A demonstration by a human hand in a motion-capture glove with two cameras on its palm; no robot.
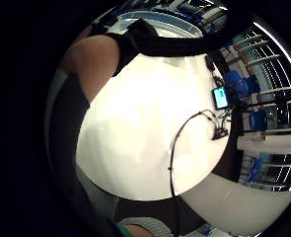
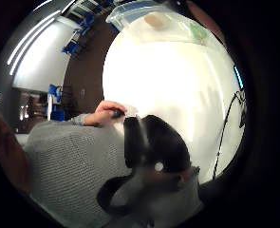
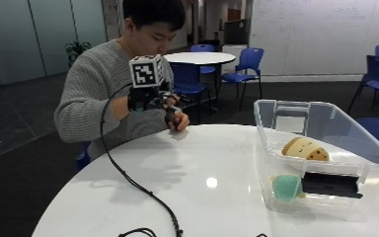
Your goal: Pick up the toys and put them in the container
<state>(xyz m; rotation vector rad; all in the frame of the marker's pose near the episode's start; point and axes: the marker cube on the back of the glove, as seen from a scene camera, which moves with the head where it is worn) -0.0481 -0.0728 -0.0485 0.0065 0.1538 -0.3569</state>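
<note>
Both toys, a tan wedge (image 3: 306,148) and a green one (image 3: 286,186), already lie in the clear container (image 3: 321,116) at the table's (image 3: 196,168) right edge. The gloved right hand (image 3: 151,101) hovers raised at the far edge; I cannot tell its finger state. The task looks finished, so the next move is likely just resting the hand.

Toys in the bin

Your clear bin (image 3: 373,148) sits on the white table's far side, holding a tan spotted toy (image 3: 305,148) and, just beside it, a green one (image 3: 286,186).
</note>
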